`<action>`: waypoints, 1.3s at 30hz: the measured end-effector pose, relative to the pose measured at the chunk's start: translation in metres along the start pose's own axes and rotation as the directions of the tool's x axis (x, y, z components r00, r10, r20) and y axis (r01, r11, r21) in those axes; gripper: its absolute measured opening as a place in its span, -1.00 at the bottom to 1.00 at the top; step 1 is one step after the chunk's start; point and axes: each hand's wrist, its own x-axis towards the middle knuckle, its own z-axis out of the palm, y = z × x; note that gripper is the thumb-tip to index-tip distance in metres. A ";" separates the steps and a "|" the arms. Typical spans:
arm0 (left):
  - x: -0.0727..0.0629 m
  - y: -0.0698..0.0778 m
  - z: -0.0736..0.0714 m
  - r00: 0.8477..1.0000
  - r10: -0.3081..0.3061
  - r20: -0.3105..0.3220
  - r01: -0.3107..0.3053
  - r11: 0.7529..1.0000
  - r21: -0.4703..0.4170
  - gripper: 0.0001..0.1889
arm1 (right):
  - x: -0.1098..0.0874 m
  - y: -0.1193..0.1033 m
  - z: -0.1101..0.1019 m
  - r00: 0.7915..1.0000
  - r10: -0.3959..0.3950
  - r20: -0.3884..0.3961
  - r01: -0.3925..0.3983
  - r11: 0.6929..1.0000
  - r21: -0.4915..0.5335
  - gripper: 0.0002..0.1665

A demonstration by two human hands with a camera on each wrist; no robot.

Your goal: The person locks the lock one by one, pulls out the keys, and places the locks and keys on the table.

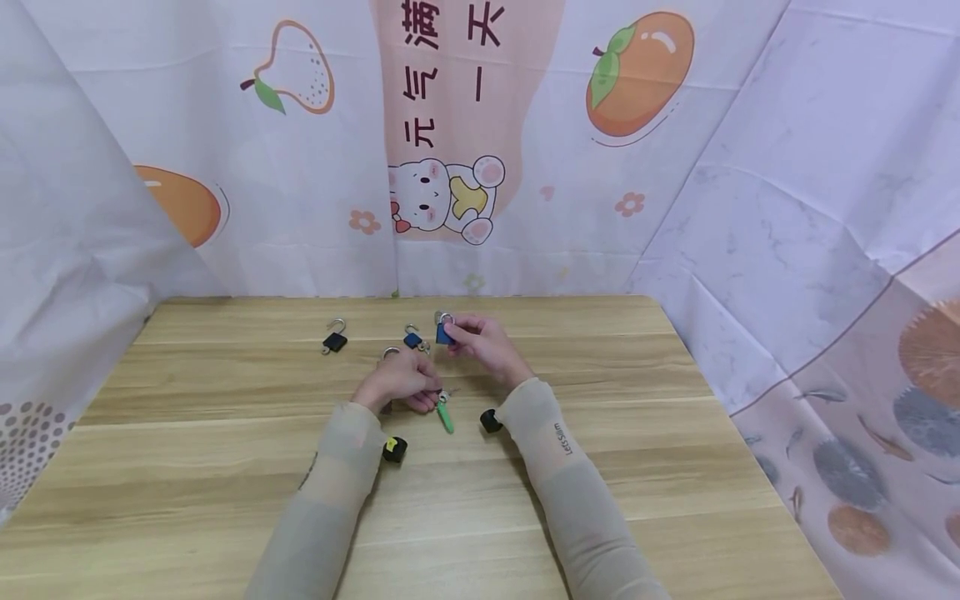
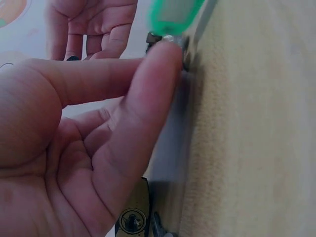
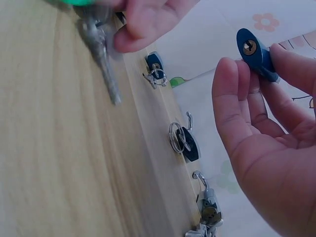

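Observation:
Between its thumb and fingers my right hand point(image 1: 483, 343) holds up a blue padlock point(image 1: 444, 333). The keyhole face of that padlock point(image 3: 249, 47) is turned toward the right wrist camera. Lower and to the left, my left hand point(image 1: 405, 380) pinches a bunch of keys with a green tag point(image 1: 446, 417) close over the table. In the right wrist view the keys point(image 3: 102, 61) look blurred and point downward. A silver shackle point(image 1: 391, 352) shows behind the left hand, which hides most of its padlock.
Behind the hands, a smaller blue padlock point(image 1: 412, 340) with a raised shackle lies on the wooden table point(image 1: 225, 467). Farther left is a black padlock point(image 1: 335, 342), its shackle open. A printed curtain point(image 1: 315, 192) hangs at the table's back edge.

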 end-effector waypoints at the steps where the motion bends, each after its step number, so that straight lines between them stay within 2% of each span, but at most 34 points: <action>1: 0.000 0.000 0.000 1.000 -0.006 -0.004 0.006 1.000 0.002 -0.87 | 0.000 0.000 0.000 1.000 0.006 0.001 -0.006 1.000 0.000 -0.68; 9: -0.003 0.004 0.001 1.000 -0.012 -0.015 0.012 1.000 0.023 -0.86 | -0.001 -0.001 0.000 0.999 0.040 0.004 -0.040 0.999 -0.020 -0.65; 15: -0.002 0.001 0.000 1.000 0.004 -0.020 -0.004 1.000 0.016 -0.85 | -0.001 0.000 0.000 0.998 0.057 0.004 -0.057 0.998 -0.032 -0.64; 18: 0.000 0.000 -0.001 0.998 0.026 -0.050 -0.026 1.000 -0.002 -0.82 | 0.000 0.001 -0.001 0.998 0.065 0.009 -0.064 0.996 -0.064 -0.66; 23: 0.001 0.002 -0.003 0.988 0.093 -0.122 -0.101 0.993 -0.064 -0.73 | 0.001 0.004 -0.003 0.996 0.091 0.013 -0.089 0.986 -0.143 -0.65; 27: 0.001 0.004 -0.004 0.983 0.120 -0.141 -0.135 0.986 -0.102 -0.67 | 0.002 0.007 -0.005 0.994 0.111 0.024 -0.105 0.978 -0.178 -0.62; 34: 0.002 0.004 -0.003 0.984 0.094 -0.150 -0.107 0.991 -0.082 -0.65 | 0.000 0.007 -0.003 0.987 0.145 0.067 -0.123 0.959 -0.254 -0.55; 39: 0.003 0.002 -0.003 0.984 0.082 -0.157 -0.092 0.994 -0.055 -0.65 | -0.001 0.011 -0.003 0.985 0.163 0.064 -0.137 0.946 -0.293 -0.56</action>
